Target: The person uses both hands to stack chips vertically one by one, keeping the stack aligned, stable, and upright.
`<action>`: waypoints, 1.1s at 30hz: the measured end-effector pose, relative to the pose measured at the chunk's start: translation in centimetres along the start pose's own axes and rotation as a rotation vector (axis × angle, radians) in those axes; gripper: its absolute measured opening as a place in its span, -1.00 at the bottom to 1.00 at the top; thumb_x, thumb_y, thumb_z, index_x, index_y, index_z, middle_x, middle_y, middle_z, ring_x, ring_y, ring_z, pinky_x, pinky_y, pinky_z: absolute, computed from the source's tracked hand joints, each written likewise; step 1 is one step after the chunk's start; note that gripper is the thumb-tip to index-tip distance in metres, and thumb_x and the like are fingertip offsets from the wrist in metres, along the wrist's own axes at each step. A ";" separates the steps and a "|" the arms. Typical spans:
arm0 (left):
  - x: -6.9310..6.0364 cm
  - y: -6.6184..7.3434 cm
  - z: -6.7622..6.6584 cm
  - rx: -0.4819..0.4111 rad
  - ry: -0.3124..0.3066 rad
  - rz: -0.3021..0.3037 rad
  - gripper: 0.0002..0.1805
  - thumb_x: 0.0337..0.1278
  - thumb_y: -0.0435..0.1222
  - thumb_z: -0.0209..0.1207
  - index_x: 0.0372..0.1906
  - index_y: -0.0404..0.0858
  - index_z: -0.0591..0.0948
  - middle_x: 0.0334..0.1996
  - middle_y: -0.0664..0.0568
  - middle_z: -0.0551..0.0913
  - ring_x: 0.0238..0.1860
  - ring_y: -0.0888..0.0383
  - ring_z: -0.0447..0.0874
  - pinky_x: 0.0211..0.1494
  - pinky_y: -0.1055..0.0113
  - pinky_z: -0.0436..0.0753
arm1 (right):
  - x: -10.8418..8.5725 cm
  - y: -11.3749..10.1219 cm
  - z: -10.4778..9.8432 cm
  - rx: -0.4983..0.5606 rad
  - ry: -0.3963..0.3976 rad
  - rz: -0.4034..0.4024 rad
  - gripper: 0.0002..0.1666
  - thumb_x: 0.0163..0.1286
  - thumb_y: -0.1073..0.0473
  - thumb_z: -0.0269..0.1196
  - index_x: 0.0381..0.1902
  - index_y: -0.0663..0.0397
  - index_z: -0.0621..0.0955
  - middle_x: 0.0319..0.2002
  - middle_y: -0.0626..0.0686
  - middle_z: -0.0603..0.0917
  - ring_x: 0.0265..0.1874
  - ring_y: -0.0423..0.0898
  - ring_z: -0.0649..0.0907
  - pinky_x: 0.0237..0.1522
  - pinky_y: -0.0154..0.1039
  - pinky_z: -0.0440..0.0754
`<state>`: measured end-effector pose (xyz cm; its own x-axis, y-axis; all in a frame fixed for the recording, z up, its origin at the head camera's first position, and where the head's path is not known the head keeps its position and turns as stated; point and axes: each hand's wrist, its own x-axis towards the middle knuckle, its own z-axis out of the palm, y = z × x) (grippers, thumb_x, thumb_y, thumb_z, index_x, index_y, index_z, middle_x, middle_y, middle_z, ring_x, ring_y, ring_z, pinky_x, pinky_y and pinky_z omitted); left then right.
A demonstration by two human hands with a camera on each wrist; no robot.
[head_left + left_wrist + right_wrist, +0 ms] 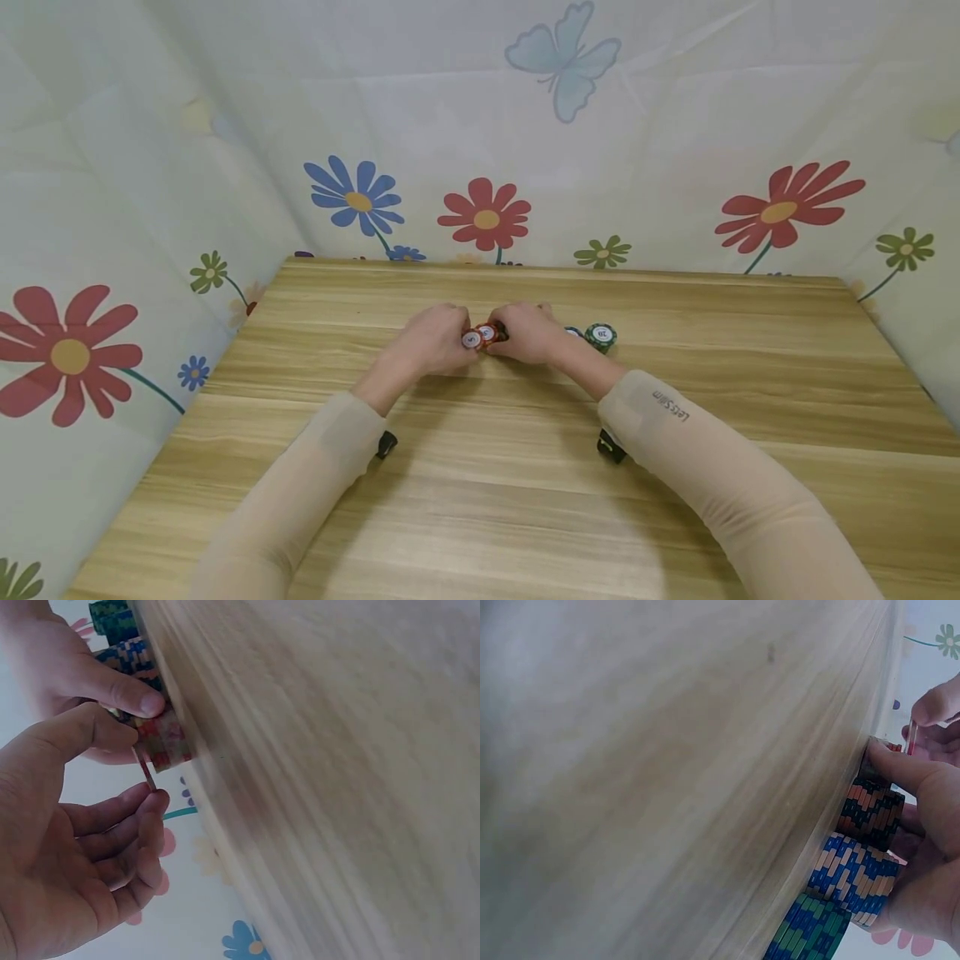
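Observation:
My left hand [437,339] pinches a single red poker chip [472,340] between thumb and fingertips; in the left wrist view the chip [147,768] is tilted on edge. Just to its right stands a stack of red poker chips [487,332], its front partly hidden. My right hand [528,333] grips this red stack, the thumb lying along its near side. In the right wrist view a black chip stack [870,814], a blue one [853,874] and a green one [810,930] stand in a row beside the red stack.
The chips stand on a wood-grain table [480,500] toward its far side. A pale curtain [420,100] with printed flowers and a butterfly hangs behind and to the left. Dark straps [611,447] show at both wrists, near the sleeves.

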<state>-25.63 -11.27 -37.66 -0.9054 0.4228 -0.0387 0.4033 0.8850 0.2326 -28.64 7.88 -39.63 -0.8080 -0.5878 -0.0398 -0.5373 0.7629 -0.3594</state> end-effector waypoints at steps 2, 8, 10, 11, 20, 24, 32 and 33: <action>0.3 0.0 0.1 0.002 0.011 0.007 -0.73 0.02 -0.16 0.43 -0.32 -0.23 0.62 -0.44 0.06 0.61 -0.43 0.10 0.55 -0.33 0.28 0.55 | 0.0 0.0 -0.1 -0.006 -0.004 0.004 -0.61 0.36 -0.04 0.44 0.02 0.06 0.71 -0.15 -0.02 0.73 -0.10 -0.01 0.63 0.09 0.28 0.34; 0.9 -0.1 0.5 0.000 0.028 0.011 -0.76 -0.01 -0.20 0.42 -0.33 -0.24 0.63 -0.45 0.06 0.61 -0.41 0.10 0.56 -0.29 0.25 0.56 | 0.0 0.0 0.0 -0.015 -0.009 0.009 -0.60 0.37 -0.05 0.44 0.03 0.05 0.71 -0.15 -0.02 0.73 -0.10 -0.01 0.63 0.09 0.28 0.34; 1.1 -0.1 0.5 0.001 0.029 0.014 -0.77 0.00 -0.20 0.41 -0.34 -0.24 0.63 -0.45 0.06 0.61 -0.41 0.09 0.56 -0.28 0.24 0.56 | 0.0 0.1 0.0 -0.014 -0.006 0.010 -0.59 0.36 -0.06 0.44 0.03 0.05 0.71 -0.15 -0.03 0.73 -0.10 -0.01 0.63 0.09 0.27 0.34; 1.2 0.0 0.5 0.002 0.028 0.016 -0.78 0.00 -0.21 0.41 -0.35 -0.23 0.63 -0.46 0.06 0.61 -0.41 0.09 0.56 -0.29 0.24 0.56 | 0.0 0.1 0.0 -0.013 -0.005 0.009 -0.59 0.36 -0.06 0.44 0.03 0.05 0.71 -0.15 -0.02 0.73 -0.10 -0.01 0.63 0.09 0.27 0.34; 1.8 0.2 0.5 0.017 0.017 0.012 -0.76 0.05 -0.20 0.44 -0.29 -0.24 0.65 -0.40 0.04 0.61 -0.34 0.08 0.56 -0.19 0.23 0.60 | 0.0 0.0 -0.1 -0.004 -0.010 0.012 -0.60 0.37 -0.05 0.43 0.02 0.06 0.70 -0.11 0.00 0.73 -0.06 0.00 0.63 0.12 0.29 0.34; 1.7 0.2 0.5 0.022 0.016 0.020 -0.74 0.09 -0.19 0.43 -0.22 -0.26 0.67 -0.34 0.01 0.64 -0.29 0.06 0.58 -0.13 0.21 0.62 | 0.0 0.0 -0.1 0.000 -0.012 0.010 -0.61 0.37 -0.04 0.43 0.02 0.06 0.70 -0.11 0.00 0.73 -0.07 -0.01 0.63 0.12 0.29 0.34; 1.1 0.1 0.0 0.016 -0.003 0.000 -0.60 0.19 -0.12 0.41 -0.02 -0.31 0.69 -0.12 -0.08 0.68 -0.10 0.02 0.62 0.04 0.15 0.62 | 0.0 0.0 -0.1 -0.017 -0.015 0.012 -0.59 0.37 -0.05 0.43 0.04 0.06 0.69 -0.12 -0.01 0.72 -0.07 -0.01 0.63 0.11 0.28 0.35; 1.0 0.0 0.0 0.014 -0.004 -0.002 -0.59 0.19 -0.10 0.41 -0.01 -0.32 0.69 -0.11 -0.09 0.68 -0.10 0.02 0.62 0.04 0.15 0.62 | 0.0 -0.1 -0.1 -0.018 -0.016 0.014 -0.59 0.37 -0.05 0.43 0.04 0.06 0.69 -0.11 -0.01 0.73 -0.07 -0.01 0.63 0.11 0.29 0.35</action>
<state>-26.56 -10.81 -37.72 -0.9056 0.4218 -0.0433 0.4033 0.8884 0.2190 -28.60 7.88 -39.53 -0.8114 -0.5814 -0.0596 -0.5307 0.7757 -0.3415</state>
